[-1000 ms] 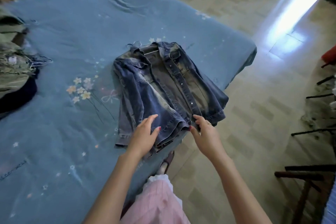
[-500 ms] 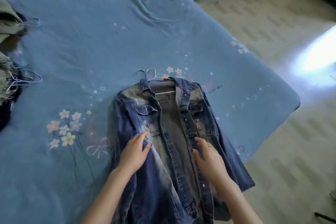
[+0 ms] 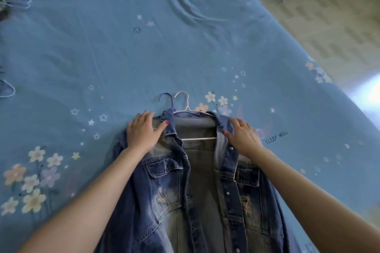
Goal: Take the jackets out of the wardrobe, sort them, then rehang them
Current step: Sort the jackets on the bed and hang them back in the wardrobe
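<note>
Where bed (image 3: 185, 47) ends, jacket (image 3: 174, 181) overhanging.

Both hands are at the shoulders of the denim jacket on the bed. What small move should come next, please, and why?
Probably take hold of the hanger hooks above the collar and lift. The denim jacket lies flat on the bed, with the left hand and right hand flat on its shoulders, so it looks smoothed and ready.
</note>
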